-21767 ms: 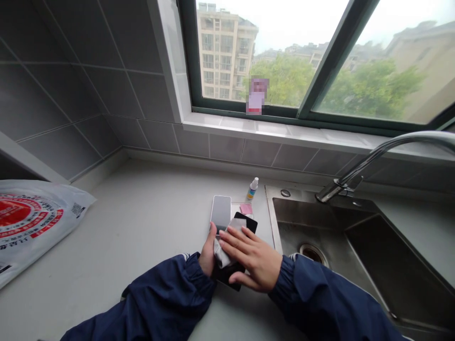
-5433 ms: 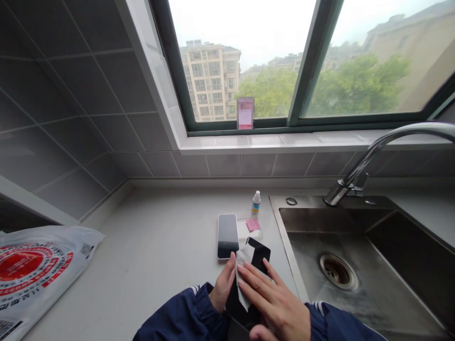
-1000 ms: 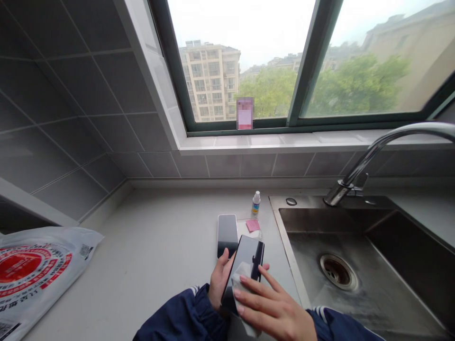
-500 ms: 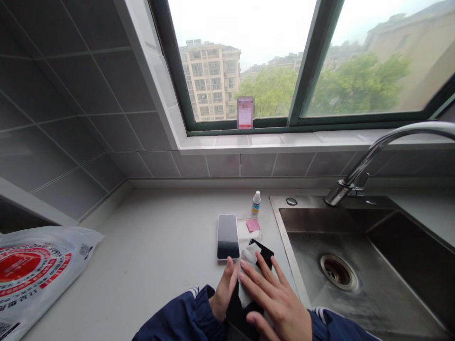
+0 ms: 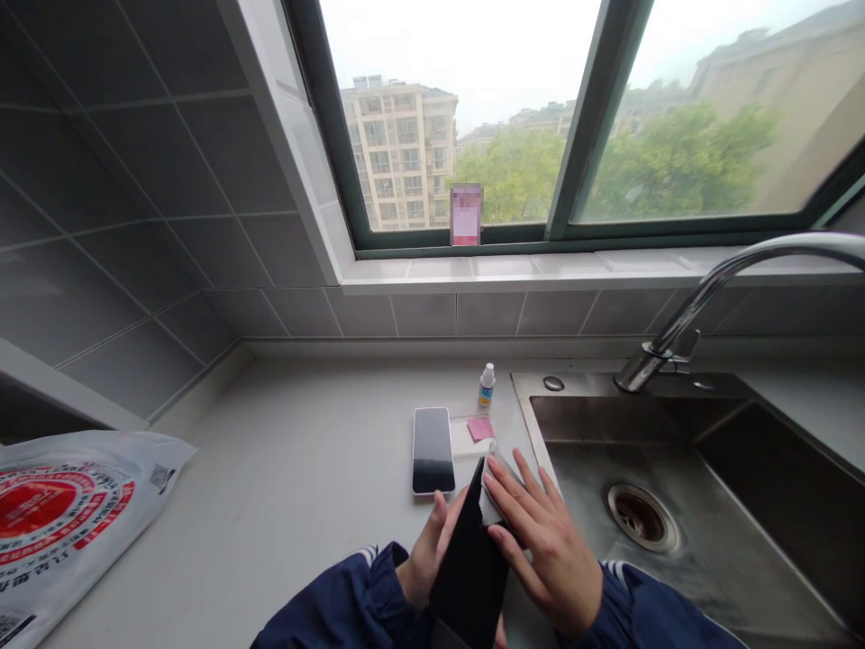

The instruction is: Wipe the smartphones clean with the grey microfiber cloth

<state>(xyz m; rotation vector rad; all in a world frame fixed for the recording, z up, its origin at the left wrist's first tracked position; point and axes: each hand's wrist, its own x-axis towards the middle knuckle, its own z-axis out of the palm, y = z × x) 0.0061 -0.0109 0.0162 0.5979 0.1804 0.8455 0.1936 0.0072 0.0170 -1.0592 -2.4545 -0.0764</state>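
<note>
A flat black item [image 5: 471, 568], perhaps a cover or case, is tilted up in my left hand [image 5: 432, 545], whose thumb lies along its left side while its other fingers are mostly hidden beneath. My right hand [image 5: 546, 541] presses a white cloth [image 5: 490, 507] against the item's upper right part, fingers stretched over the cloth. Beyond my left hand a phone [image 5: 433, 451] with a dark screen lies on the counter. Beside the phone are a clear flat case [image 5: 463, 440] and a pink square [image 5: 480, 428]. A small white-capped bottle [image 5: 486, 386] stands behind them.
A steel sink [image 5: 550, 451] with a curved faucet [image 5: 696, 297] is on the right of the counter [image 5: 304, 469]. At the left lies a white plastic bag [image 5: 81, 514] with red print. A window with a sill [image 5: 405, 269] is behind.
The black item has turned and tilted up, showing more of its dark surface. My right hand has shifted slightly up and right with the cloth.
</note>
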